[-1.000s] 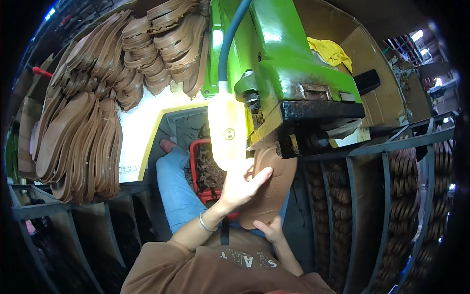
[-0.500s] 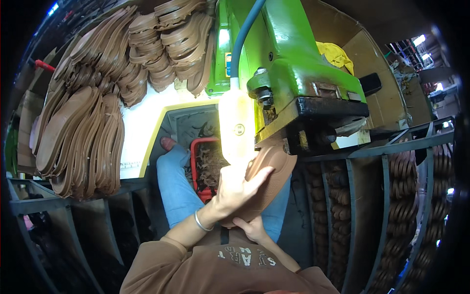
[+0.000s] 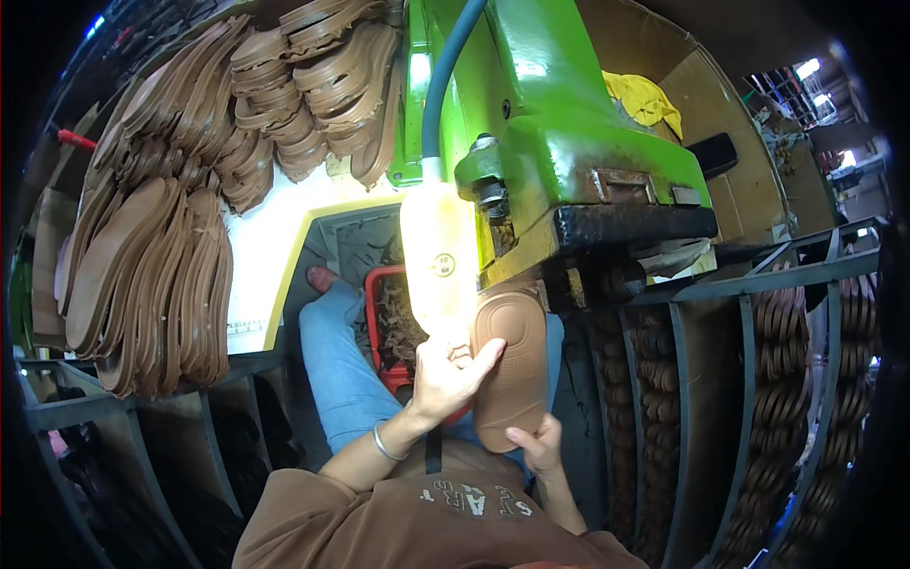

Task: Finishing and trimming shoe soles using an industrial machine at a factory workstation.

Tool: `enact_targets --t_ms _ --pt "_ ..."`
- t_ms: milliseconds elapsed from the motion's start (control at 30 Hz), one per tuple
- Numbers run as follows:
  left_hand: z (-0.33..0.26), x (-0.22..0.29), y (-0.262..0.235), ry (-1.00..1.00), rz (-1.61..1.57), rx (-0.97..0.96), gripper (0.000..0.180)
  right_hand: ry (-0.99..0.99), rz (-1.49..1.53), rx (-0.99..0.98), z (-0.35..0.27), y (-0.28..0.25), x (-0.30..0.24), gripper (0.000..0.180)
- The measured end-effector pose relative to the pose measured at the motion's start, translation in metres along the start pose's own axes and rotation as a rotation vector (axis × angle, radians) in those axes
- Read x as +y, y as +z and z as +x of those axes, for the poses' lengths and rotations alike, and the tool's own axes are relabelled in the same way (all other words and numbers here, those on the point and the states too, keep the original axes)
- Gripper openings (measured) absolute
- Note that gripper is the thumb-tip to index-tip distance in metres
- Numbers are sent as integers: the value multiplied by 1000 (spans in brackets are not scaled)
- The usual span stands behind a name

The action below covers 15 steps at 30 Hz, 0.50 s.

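A brown shoe sole stands on end under the head of a green machine, its top tucked below the black machine edge. My left hand presses flat against the sole's left side, fingers spread, a silver bangle on the wrist. My right hand grips the sole's lower end from below. A lit pale lamp housing hangs just above my left hand.
Stacks of brown soles lie on the white bench at left and top. A red basket of scraps sits beside my blue-trousered leg. Metal racks filled with soles stand at right. A cardboard box with a yellow cloth sits behind the machine.
The sole has been turned and pushed further up under the machine head. My left hand shifted from its upper edge to its side; my right hand stayed at the lower end.
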State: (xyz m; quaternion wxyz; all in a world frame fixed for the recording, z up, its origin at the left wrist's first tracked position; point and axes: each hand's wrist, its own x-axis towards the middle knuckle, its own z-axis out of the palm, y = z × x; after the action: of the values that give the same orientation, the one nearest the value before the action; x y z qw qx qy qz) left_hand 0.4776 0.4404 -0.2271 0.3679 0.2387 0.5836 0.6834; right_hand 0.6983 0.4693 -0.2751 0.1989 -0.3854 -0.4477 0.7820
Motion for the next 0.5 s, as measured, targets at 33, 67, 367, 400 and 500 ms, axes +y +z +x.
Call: enact_targets --t_ms 33,67,367,400,500 --pt "1 3 3 -54 -77 -23 48 0 0 5 1 -8 -4 35" --pt "2 8 7 -55 -78 -26 48 -94 4 97 3 -14 -9 36" --pt "18 9 7 39 -64 -52 31 -416 28 334 50 -54 -78 29" --pt "22 12 3 39 -64 -49 31 -429 8 328 59 -58 -88 29" --pt "27 13 -3 117 127 -73 26 -440 14 286 80 -64 -120 27"
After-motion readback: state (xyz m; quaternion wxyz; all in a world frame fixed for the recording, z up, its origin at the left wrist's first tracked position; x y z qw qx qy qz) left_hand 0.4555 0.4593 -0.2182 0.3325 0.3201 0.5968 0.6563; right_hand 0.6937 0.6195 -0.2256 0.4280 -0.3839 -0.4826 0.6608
